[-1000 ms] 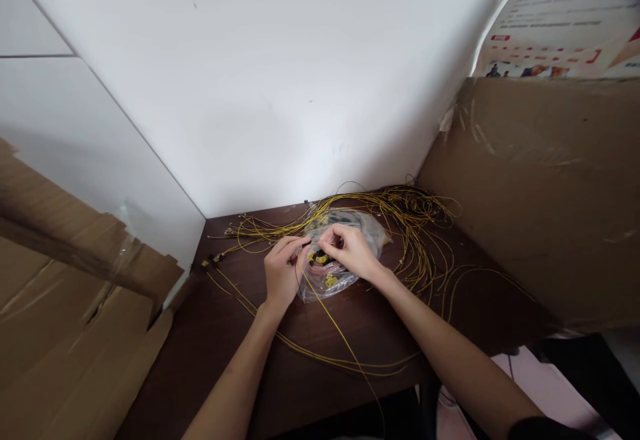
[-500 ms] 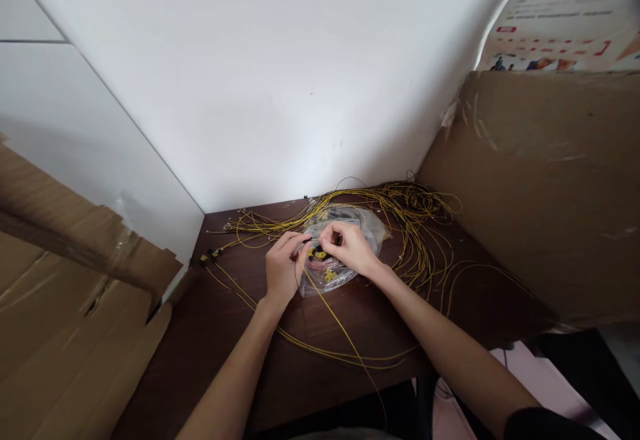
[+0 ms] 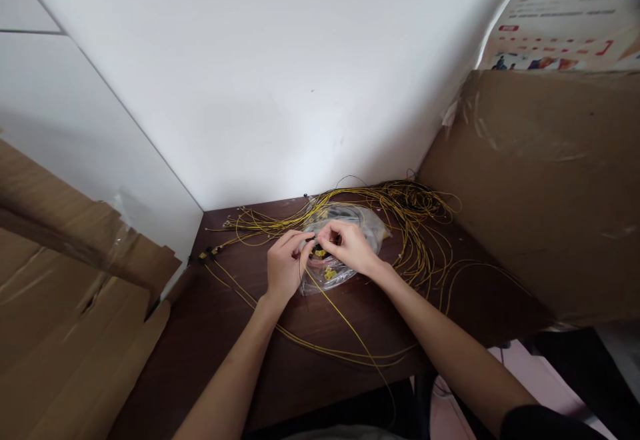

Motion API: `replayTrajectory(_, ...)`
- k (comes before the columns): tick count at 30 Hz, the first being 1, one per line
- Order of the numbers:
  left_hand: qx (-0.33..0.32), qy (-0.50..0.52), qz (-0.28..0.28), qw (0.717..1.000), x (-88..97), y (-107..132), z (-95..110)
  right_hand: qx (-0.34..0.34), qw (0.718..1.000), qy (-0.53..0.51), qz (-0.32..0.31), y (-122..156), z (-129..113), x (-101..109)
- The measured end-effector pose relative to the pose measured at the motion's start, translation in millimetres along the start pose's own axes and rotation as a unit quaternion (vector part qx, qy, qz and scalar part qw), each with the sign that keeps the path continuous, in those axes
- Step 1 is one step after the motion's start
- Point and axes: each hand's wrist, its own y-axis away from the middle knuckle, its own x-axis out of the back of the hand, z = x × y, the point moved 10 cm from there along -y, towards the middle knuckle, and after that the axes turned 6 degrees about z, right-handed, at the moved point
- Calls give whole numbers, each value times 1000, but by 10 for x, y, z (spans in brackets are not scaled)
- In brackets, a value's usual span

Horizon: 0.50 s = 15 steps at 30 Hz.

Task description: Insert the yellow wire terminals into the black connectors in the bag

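Observation:
My left hand point(image 3: 286, 265) is closed in a pinch on a yellow wire point(image 3: 346, 319), which runs down from its fingers past the table's near edge. A small black piece shows at the left fingertips, and a thin dark strand hangs below that hand. Close by on the right, my right hand point(image 3: 350, 248) is pinched, its fingertips almost meeting the left ones. What it grips is too small to make out. Both hands are over a clear plastic bag point(image 3: 373, 227) with small yellow-and-black parts point(image 3: 329, 273) in it.
A large tangle of yellow and black wires point(image 3: 410, 200) lies on the dark brown table point(image 3: 320, 390) behind the bag. Two wires with black-and-yellow connectors point(image 3: 210, 254) loop across from the left. Cardboard point(image 3: 540, 187) stands on the right, more cardboard point(image 3: 65, 307) on the left, a white wall point(image 3: 280, 80) behind.
My fingertips have come slightly closer together, the right ones shifting a little left. The hanging yellow wire's lower end has swung a little to the right.

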Motion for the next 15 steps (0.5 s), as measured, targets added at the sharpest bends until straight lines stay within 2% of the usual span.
replayTrajectory(6, 10, -5, 6, 1000, 49, -20, -8, 13, 999, 42, -12, -5, -10, 9)
replayTrajectory(15, -5, 3, -24, 1000, -67, 29, -6, 29, 998, 46, -21, 25, -20, -53)
